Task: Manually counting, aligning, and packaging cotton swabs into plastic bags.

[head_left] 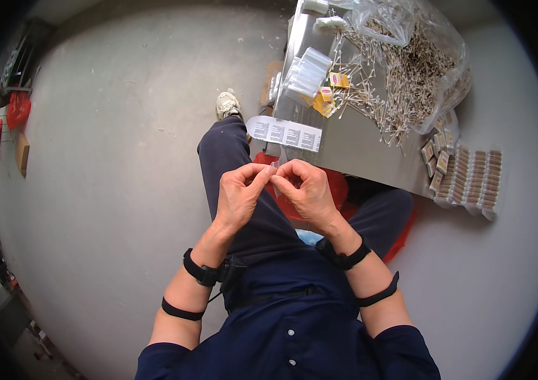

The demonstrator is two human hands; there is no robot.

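Note:
My left hand [240,190] and my right hand [304,189] meet in front of my lap, fingertips pinched together on a small clear plastic bag [276,170] held between them. The bag is thin and mostly hidden by my fingers. Both hands hover just short of the near edge of a grey metal table [358,149]. On that table lie a heap of cotton swabs [402,76], a stack of clear small bags [307,71] and a few yellow label cards [329,95].
A white printed sheet [285,133] hangs at the table's near-left corner. Rows of filled swab packets [468,177] lie at the table's right end. A large clear sack [408,31] holds more swabs. I sit on a red stool [339,190]; grey floor lies left.

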